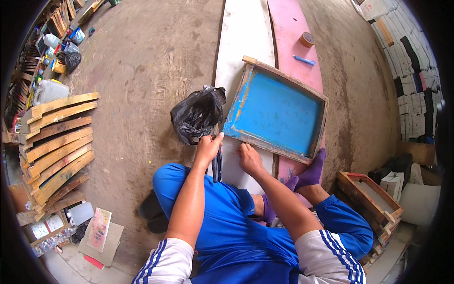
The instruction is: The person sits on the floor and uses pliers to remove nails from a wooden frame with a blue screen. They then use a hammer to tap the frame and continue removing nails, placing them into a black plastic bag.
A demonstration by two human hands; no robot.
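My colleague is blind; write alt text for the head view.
A person's left hand holds a dark-handled tool beside a black plastic bag, and the curled right hand is by the near edge of a blue-panelled wooden frame. It lies across a white board and a pink board.

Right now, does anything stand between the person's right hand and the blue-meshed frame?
Nothing visible does. The right hand is at the near edge of the frame; whether it touches is unclear. The black bag sits left of the frame, off that path.
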